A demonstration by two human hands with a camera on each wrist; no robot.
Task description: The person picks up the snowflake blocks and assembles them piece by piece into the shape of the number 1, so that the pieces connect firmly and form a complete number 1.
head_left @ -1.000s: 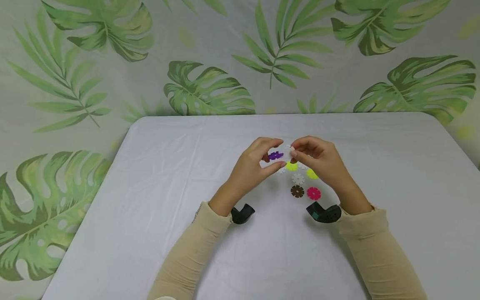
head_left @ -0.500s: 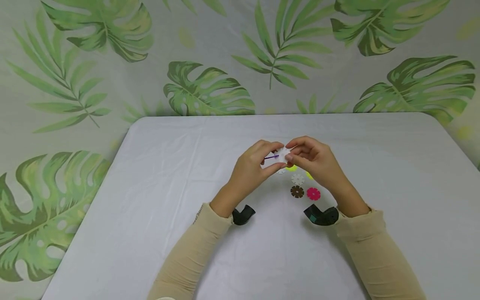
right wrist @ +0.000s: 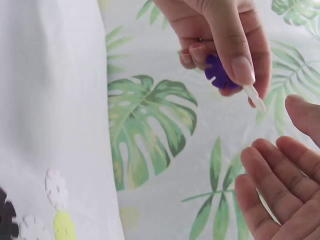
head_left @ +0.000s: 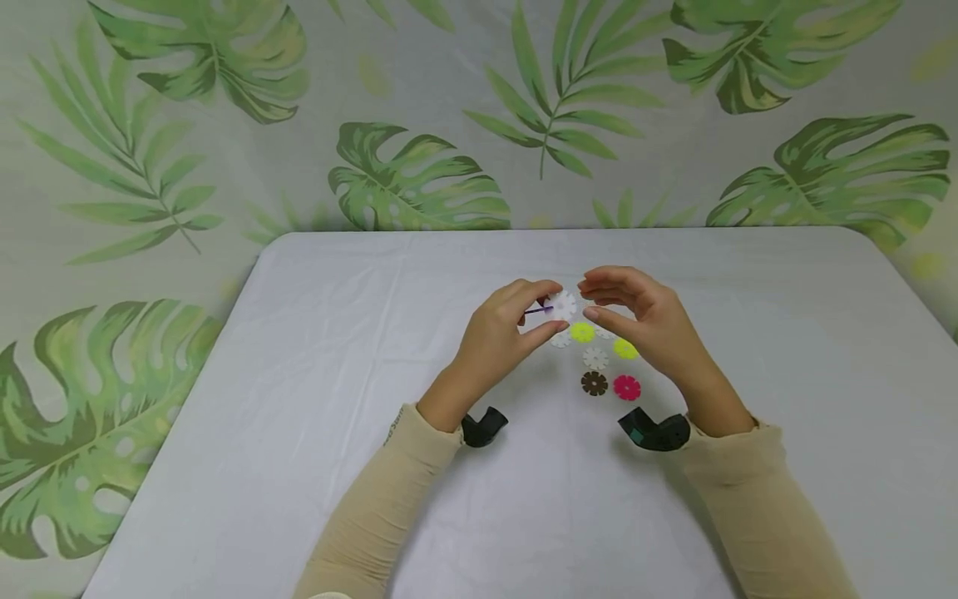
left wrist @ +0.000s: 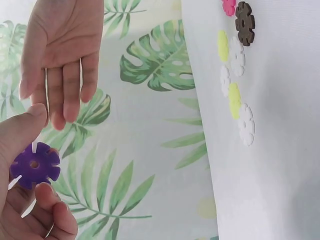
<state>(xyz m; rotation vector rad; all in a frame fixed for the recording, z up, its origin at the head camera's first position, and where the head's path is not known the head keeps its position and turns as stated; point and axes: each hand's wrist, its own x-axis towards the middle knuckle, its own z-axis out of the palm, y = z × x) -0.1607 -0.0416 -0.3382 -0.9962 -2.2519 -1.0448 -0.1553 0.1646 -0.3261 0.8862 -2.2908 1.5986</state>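
Note:
My left hand (head_left: 500, 326) pinches a purple notched snowflake disc (left wrist: 36, 166) above the table. A white snowflake disc (head_left: 564, 305) is slotted into the purple one at an angle; in the right wrist view it shows edge-on beside the thumb. Palm turned toward the discs, my right hand (head_left: 638, 312) is just to their right, fingers extended and holding nothing. A gap separates its fingertips from the white disc. In the left wrist view the left fingers partly cover the purple disc, and the white disc does not show there.
Several loose snowflake discs lie below the hands on a white-covered table (head_left: 359, 374): yellow (head_left: 582, 332), white (head_left: 595, 358), brown (head_left: 595, 383) and pink (head_left: 627, 388). Black wrist devices (head_left: 485, 427) sit by both cuffs. A leaf-print cloth (head_left: 419, 179) hangs behind.
My right hand brought the white disc leftward to the purple disc, and the two joined. It then let go and drew back right with fingers spread. The left hand hardly moved.

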